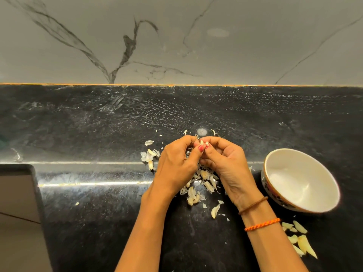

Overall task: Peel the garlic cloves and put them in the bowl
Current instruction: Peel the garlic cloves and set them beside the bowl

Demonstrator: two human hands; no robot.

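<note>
We hold one small garlic clove [201, 142] up over the black counter [98, 134]. Our left hand [176, 161] and our right hand [224, 160] both pinch it with curled fingertips, thumbs close together. Under our hands lies a pile of garlic skins [198, 185] mixed with more cloves. The white bowl [300, 179] sits on the counter just right of our right hand. A few peeled cloves [300, 240] lie on the counter below the bowl, not in it.
</note>
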